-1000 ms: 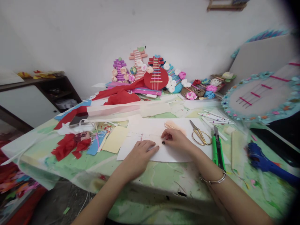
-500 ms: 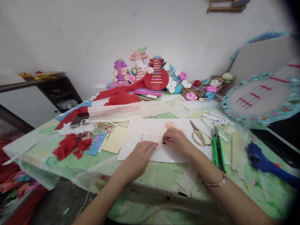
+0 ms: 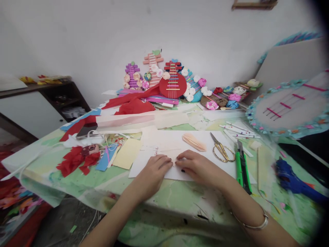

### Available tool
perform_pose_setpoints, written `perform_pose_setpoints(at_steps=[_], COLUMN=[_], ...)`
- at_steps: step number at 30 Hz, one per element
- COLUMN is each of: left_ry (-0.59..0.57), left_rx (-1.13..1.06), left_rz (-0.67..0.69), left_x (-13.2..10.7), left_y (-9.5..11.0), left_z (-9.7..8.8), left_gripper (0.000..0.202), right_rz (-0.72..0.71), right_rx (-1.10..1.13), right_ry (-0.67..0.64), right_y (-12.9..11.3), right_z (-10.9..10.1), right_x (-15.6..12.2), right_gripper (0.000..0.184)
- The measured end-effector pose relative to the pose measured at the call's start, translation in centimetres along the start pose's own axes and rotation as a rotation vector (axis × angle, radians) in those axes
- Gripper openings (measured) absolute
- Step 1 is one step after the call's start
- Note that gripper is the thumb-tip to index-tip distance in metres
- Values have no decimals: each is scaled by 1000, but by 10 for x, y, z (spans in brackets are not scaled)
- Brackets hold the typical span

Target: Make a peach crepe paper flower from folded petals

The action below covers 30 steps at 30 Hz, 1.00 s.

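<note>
My left hand [image 3: 154, 173] rests on a white board [image 3: 136, 168], its fingers closed down on a thin, pale sheet of paper [image 3: 171, 150]. Facing it, fingertips almost meeting, my right hand [image 3: 196, 167] pinches the same paper from the other side. The paper is nearly the colour of the board, so its outline is hard to make out. Just beyond my right hand lies a pleated peach-coloured paper piece [image 3: 194, 142]. Gold-handled scissors [image 3: 222, 151] lie on the board's right part, and a green utility knife [image 3: 243, 168] lies at its right edge.
A blue glue gun [image 3: 290, 178] and a wooden stick [image 3: 258, 168] lie at the right. Left of the board are yellow paper [image 3: 126, 153] and red crepe paper [image 3: 70, 161]. Decorated lute-shaped crafts [image 3: 172, 84] stand against the wall; several white sticks [image 3: 239, 129] lie behind the scissors.
My right hand has drawn back toward me, uncovering the pleated peach piece. The paper between my hands has shifted with it. My left hand has barely moved.
</note>
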<state>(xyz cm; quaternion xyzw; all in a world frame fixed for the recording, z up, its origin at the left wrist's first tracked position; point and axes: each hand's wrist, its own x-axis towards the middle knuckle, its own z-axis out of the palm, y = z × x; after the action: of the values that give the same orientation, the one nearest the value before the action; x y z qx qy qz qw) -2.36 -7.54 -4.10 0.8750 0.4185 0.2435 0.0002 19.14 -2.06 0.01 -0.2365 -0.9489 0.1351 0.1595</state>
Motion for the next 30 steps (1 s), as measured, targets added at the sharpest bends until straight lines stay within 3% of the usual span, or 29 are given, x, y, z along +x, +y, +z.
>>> perform_pose_setpoints(at_steps=[6, 11, 16, 22, 30], left_ry=[-15, -96, -167, -152, -174], left_rx=[-224, -250, -355, -482, -500], left_rz=[-142, -219, -283, -351, -277], left_x=[8, 33, 52, 49, 49], left_y=[-6, -17, -27, -35, -39], left_z=[-10, -17, -16, -17, -16], left_gripper=[32, 25, 10, 9, 6], right_rz=[-20, -47, -48, -36, -42], right_rx=[-55, -107, -184, -231, -210], right_ry=[7, -16, -34, -52, -27], right_y=[-5, -5, 0, 2, 1], right_z=[-1, 2, 13, 20, 20], right_x=[-1, -2, -12, -17, -16], right_gripper=[32, 30, 47, 57, 56])
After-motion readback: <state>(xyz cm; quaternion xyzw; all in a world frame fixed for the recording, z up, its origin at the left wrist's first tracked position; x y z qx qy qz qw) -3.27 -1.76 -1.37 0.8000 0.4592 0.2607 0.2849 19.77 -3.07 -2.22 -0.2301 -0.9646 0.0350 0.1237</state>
